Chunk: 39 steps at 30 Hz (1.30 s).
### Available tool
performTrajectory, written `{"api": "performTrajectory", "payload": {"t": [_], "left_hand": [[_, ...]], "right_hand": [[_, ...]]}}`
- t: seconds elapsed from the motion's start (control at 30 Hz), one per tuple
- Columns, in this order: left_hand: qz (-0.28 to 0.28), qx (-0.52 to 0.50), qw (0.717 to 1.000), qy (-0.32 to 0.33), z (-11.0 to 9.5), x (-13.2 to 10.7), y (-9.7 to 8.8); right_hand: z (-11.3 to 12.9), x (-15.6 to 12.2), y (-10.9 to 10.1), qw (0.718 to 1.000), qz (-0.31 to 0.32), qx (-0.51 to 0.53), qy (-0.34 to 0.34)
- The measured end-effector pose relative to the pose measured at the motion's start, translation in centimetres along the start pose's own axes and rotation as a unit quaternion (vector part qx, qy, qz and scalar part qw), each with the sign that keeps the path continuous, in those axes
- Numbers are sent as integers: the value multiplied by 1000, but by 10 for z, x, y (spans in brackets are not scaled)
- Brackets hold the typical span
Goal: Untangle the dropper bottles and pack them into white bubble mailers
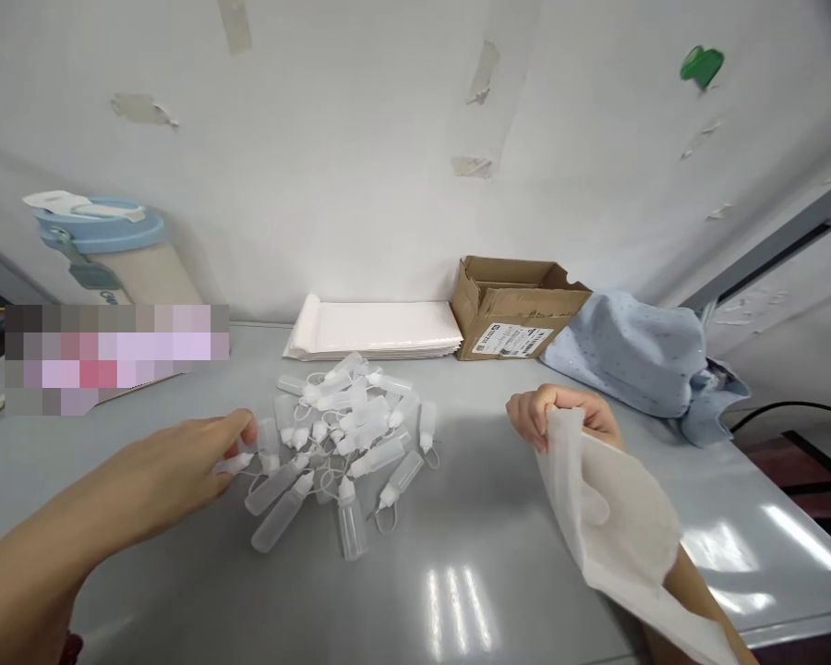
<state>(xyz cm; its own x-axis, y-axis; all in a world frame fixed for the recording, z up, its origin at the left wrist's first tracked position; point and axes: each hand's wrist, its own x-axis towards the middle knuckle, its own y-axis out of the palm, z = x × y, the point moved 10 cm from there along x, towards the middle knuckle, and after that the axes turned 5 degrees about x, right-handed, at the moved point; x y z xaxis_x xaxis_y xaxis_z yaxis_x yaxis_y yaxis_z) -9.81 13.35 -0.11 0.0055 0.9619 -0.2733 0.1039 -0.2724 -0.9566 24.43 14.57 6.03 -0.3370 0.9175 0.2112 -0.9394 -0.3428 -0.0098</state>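
A pile of small translucent dropper bottles (367, 425) with white tips and thin loops lies on the grey table (457, 536). At the pile's left edge my left hand (204, 453) pinches one dropper bottle (235, 464) by the fingertips. My right hand (568, 416), off to the right, is closed on the top edge of a thin white translucent bag (616, 517). The bag hangs down over my right forearm, and a pale shape shows through it that I cannot make out clearly.
Behind the pile, a stack of white padded envelopes (380, 328) lies against the wall. Beside it stands an open cardboard box (519, 309), then a crumpled blue cloth (630, 351). A large tumbler with a blue lid (103, 226) is at the back left, behind a blurred-out patch.
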Motion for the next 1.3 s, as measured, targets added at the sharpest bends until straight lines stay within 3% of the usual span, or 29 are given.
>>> {"api": "performTrajectory", "payload": {"t": [0.13,0.27,0.4,0.47,0.53,0.6,0.7,0.8,0.87,0.97,1.03,1.2,1.3], "left_hand": [[5,-15,999,48,-10,4,-3],[-40,-9,999,9,-2,7,-11],[-102,-29,994,12,-7,-2,-35],[-133,-96,986,22,-17,-12,-51],[-155,-223,960,64,-37,-24,-63],[-148,-371,904,152,-67,-37,-70],[-148,-456,852,211,-101,-51,-66],[-150,-416,859,258,-129,-54,-49],[-209,-369,857,293,-139,-57,-46],[-319,-286,827,365,-153,-71,-47],[-343,-249,827,370,-159,-72,-44],[-299,-215,854,367,-170,-67,-31],[-236,-171,878,379,-178,-63,-21]], "right_hand": [[3,0,-1,999,-1,35,-4],[-7,0,-2,999,4,27,27],[-24,1,-1,997,7,-3,76],[-32,3,3,995,12,-24,95],[-40,5,10,991,23,-51,119],[-47,7,19,986,35,-80,142],[-54,7,29,978,40,-118,167],[-57,6,33,972,34,-145,180],[-59,5,34,969,32,-159,184],[-59,3,35,967,26,-177,181],[-58,2,37,966,20,-190,173],[-53,0,45,966,4,-218,135],[-50,-1,50,966,0,-231,114]]}}
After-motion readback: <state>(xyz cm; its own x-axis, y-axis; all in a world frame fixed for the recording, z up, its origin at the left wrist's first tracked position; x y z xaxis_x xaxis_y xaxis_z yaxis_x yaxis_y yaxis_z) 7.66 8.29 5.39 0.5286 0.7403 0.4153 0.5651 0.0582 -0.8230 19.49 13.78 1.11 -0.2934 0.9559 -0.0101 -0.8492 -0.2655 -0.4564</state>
